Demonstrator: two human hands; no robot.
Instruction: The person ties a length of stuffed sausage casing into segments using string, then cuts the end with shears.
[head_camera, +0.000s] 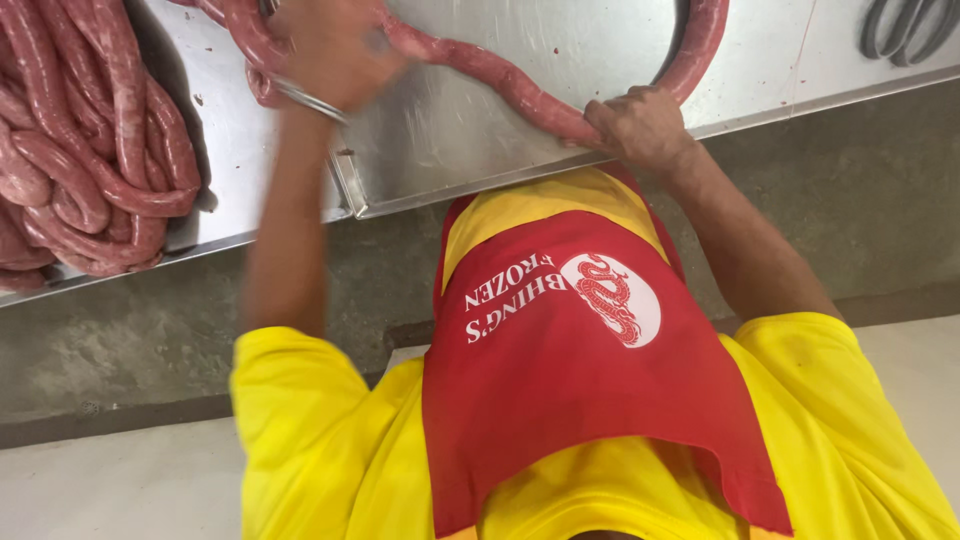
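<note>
Pinching sausage rope (500, 82) at bench (450, 145) near edge: right hand (640, 125) clamped | left hand (330, 50) apart, blurred, grip cannot be told | risk: over-twisting bursts casing; slack slides off edge.

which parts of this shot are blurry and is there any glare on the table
Head view: the left hand is smeared by motion blur, its outline soft, while the right hand pinching the sausage rope is sharp; the steel table shows a soft pale sheen, no harsh glare; the coiled sausages throw a dark shadow beside them.
</note>
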